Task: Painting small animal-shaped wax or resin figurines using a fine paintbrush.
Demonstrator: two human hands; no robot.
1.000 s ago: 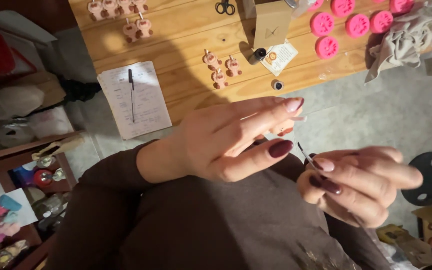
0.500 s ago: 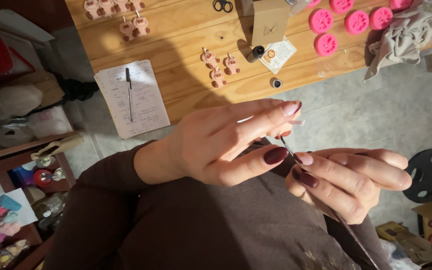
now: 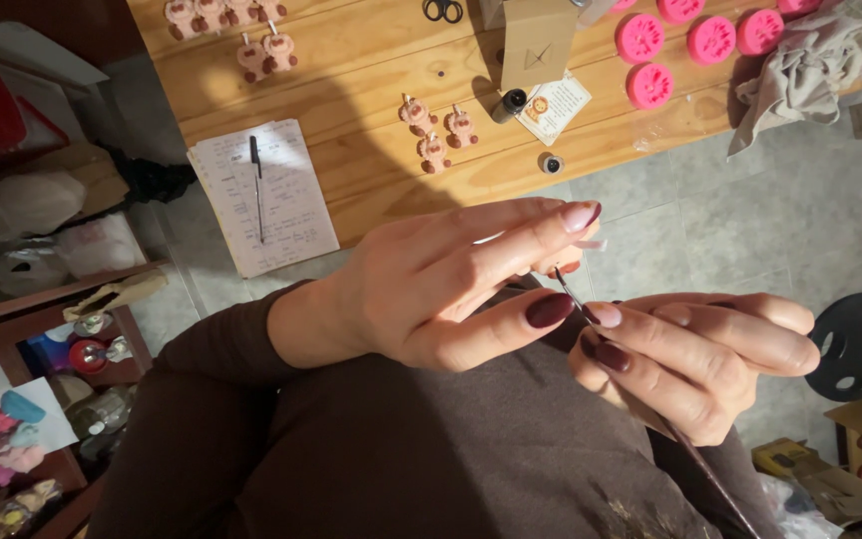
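Observation:
My left hand [image 3: 451,284] is raised over my lap, its fingers curled around a small piece [image 3: 573,262] of which only an orange and white edge peeks out past the fingertips. Just right of and below it, my right hand [image 3: 695,354] pinches a thin brush [image 3: 567,294] between thumb and fingers. The brush tip points up to the underside of the small piece, and its dark handle [image 3: 720,489] runs down to the lower right. Both hands have dark red nails.
A wooden table [image 3: 371,150] lies ahead with small pink figurines [image 3: 436,135], pink round moulds [image 3: 650,85], scissors [image 3: 442,10], a cardboard box [image 3: 536,40], a dark bottle [image 3: 509,105], a notepad with a pen [image 3: 261,195] and a grey cloth [image 3: 810,60]. Cluttered shelves [image 3: 22,399] stand left.
My right hand has moved left and up toward my left hand, bringing the brush tip in under the small piece. The left hand has barely shifted.

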